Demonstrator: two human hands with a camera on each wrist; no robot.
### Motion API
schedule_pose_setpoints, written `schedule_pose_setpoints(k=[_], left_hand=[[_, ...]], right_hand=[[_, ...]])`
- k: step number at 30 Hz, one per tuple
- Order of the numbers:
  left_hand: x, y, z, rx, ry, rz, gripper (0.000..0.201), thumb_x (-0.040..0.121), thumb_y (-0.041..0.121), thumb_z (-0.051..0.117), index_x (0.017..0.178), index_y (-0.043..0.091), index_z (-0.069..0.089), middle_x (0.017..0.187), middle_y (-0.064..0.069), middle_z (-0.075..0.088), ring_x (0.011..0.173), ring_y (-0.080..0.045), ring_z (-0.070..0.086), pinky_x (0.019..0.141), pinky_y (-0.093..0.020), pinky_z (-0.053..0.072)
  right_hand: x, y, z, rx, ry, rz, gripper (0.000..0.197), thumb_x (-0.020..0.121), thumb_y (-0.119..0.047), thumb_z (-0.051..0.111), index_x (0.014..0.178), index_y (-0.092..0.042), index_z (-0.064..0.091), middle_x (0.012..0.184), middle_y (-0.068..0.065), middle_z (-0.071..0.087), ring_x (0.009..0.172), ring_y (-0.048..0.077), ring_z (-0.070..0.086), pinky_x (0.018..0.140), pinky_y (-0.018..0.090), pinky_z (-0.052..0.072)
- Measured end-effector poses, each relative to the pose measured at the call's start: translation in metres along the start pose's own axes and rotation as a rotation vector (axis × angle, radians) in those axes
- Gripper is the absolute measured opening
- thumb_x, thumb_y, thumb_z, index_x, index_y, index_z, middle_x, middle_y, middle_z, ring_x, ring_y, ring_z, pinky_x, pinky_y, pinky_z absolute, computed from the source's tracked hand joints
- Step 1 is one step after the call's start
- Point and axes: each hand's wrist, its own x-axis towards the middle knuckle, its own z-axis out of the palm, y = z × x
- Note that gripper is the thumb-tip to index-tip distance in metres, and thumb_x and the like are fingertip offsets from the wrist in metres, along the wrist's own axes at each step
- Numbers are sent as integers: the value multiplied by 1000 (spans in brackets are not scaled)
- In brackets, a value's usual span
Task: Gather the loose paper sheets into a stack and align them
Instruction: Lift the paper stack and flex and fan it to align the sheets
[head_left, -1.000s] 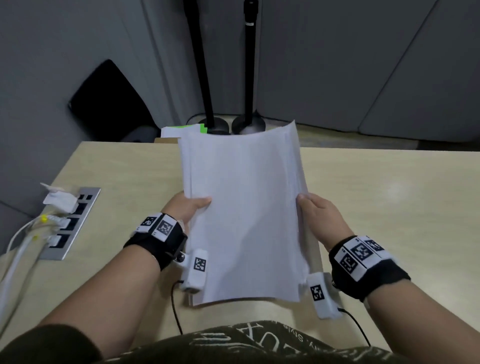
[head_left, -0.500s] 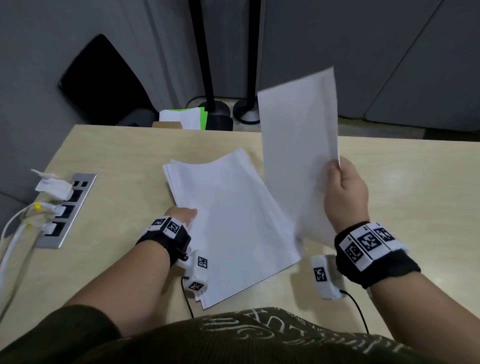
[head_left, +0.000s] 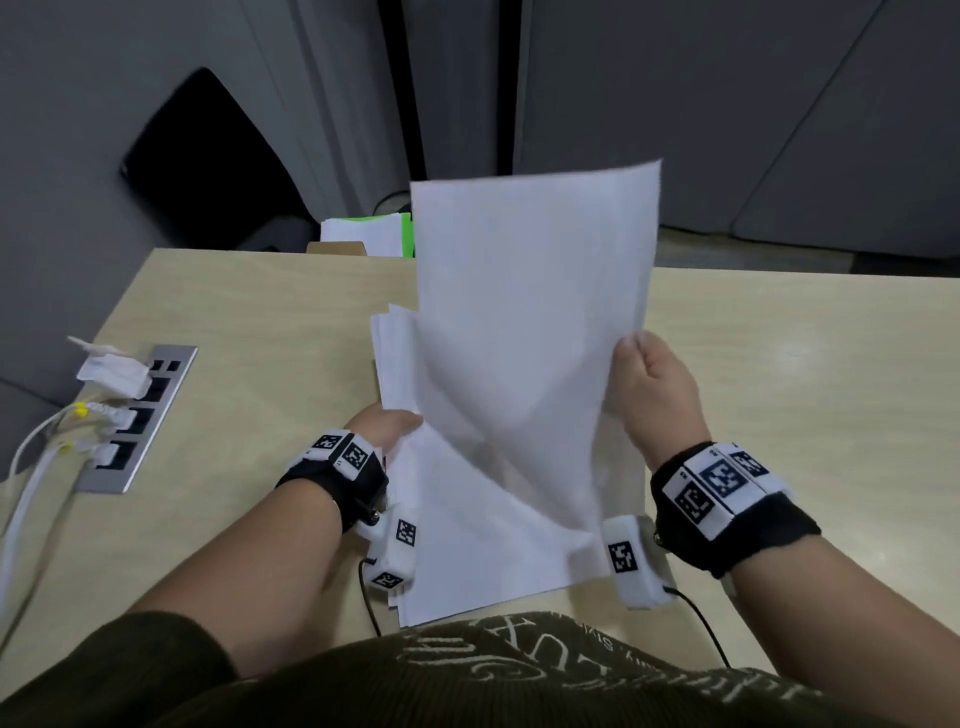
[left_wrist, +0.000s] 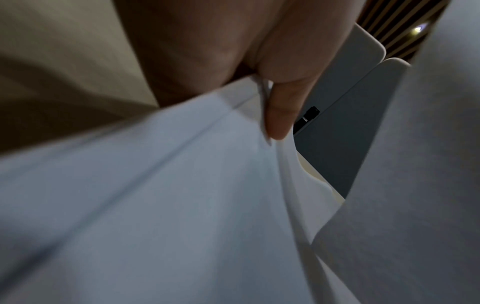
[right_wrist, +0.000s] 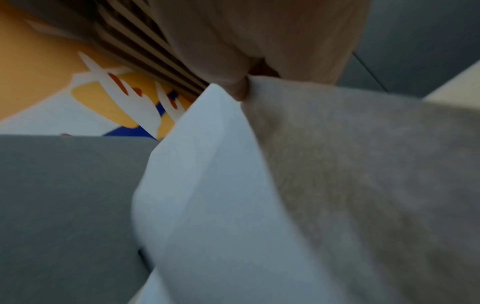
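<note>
A stack of white paper sheets (head_left: 467, 561) lies on the light wooden table (head_left: 249, 332) close to my body. My left hand (head_left: 387, 428) holds the stack's left edge; in the left wrist view its thumb (left_wrist: 280, 115) lies over the edge of the sheets (left_wrist: 155, 205). My right hand (head_left: 657, 384) pinches the right edge of a single sheet (head_left: 530, 322) and holds it upright above the stack. The right wrist view shows that sheet (right_wrist: 215, 185) gripped between thumb and fingers (right_wrist: 240, 90).
A metal socket panel (head_left: 137, 421) with white plugs and cables sits in the table at the left. Beyond the far edge lie white and green papers (head_left: 374, 234) and a black chair (head_left: 208, 166). Bare tabletop stretches to the right (head_left: 805, 395).
One second ago both hands held the whole stack upright. The stack then came down onto the table, my right hand lifted one sheet off, and that sheet has now swung left over the stack.
</note>
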Motion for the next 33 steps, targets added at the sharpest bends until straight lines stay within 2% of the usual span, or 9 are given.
schedule_pose_setpoints(k=[4, 7, 11, 13, 15, 20, 25, 30, 33], left_hand=[[-4, -8, 3, -149, 14, 17, 39, 90, 33, 55, 119, 7, 58, 111, -16, 63, 88, -25, 60, 86, -42, 51], [-8, -12, 2, -169, -3, -9, 54, 85, 55, 48, 118, 14, 58, 114, -8, 65, 99, -27, 62, 88, -35, 49], [-10, -12, 6, -321, -64, -5, 41, 86, 59, 50, 104, 24, 61, 96, 3, 69, 93, -22, 65, 86, -33, 49], [-14, -13, 10, -224, -103, 109, 28, 81, 48, 65, 102, 29, 61, 98, 2, 71, 88, -17, 66, 80, -32, 52], [-8, -17, 12, -153, -107, 185, 32, 66, 25, 78, 95, 29, 63, 111, -8, 71, 97, -23, 66, 92, -41, 52], [-13, -4, 13, -240, -142, 295, 31, 81, -1, 65, 106, 17, 60, 104, -6, 67, 100, -27, 63, 86, -32, 50], [-25, 11, -4, -474, -258, 390, 46, 64, 1, 67, 109, 3, 62, 95, -8, 74, 88, -23, 71, 87, -37, 56], [-41, 36, -19, -472, -210, 499, 39, 59, 5, 72, 98, 6, 68, 97, -18, 70, 90, -33, 66, 91, -49, 51], [-52, 53, -18, -460, -92, 591, 30, 56, 19, 72, 86, 18, 76, 97, -13, 74, 96, -35, 67, 97, -55, 48]], right_hand=[[-6, 28, 12, -205, -125, 141, 30, 97, -21, 33, 88, 0, 52, 81, 11, 58, 72, 24, 49, 63, 33, 36], [-9, 37, 18, -318, -215, 191, 25, 97, -17, 32, 93, -3, 53, 86, 11, 58, 74, 26, 50, 62, 32, 34], [-10, 45, 23, -340, -315, 172, 26, 95, -10, 33, 110, -10, 54, 96, 10, 61, 80, 26, 52, 65, 31, 34], [-10, 45, 26, -335, -367, 166, 34, 94, -9, 34, 122, -12, 52, 104, 8, 62, 87, 26, 53, 70, 30, 36], [-9, 47, 29, -311, -397, 187, 38, 94, -10, 35, 130, -15, 49, 114, 7, 62, 92, 24, 53, 75, 29, 38], [-3, 64, 25, -246, -266, 201, 44, 80, -28, 66, 120, -13, 54, 118, 8, 62, 100, 25, 62, 81, 31, 47], [5, 67, 5, 64, -187, 216, 79, 56, -44, 84, 125, -23, 50, 115, -3, 67, 104, 17, 66, 92, 38, 51], [3, 31, -7, 317, -133, 81, 31, 79, -10, 72, 108, -19, 64, 102, 1, 73, 96, 19, 69, 82, 35, 52], [1, 7, -8, 252, -17, -34, 16, 87, -14, 62, 96, -27, 63, 93, -9, 70, 91, 16, 67, 83, 35, 53]])
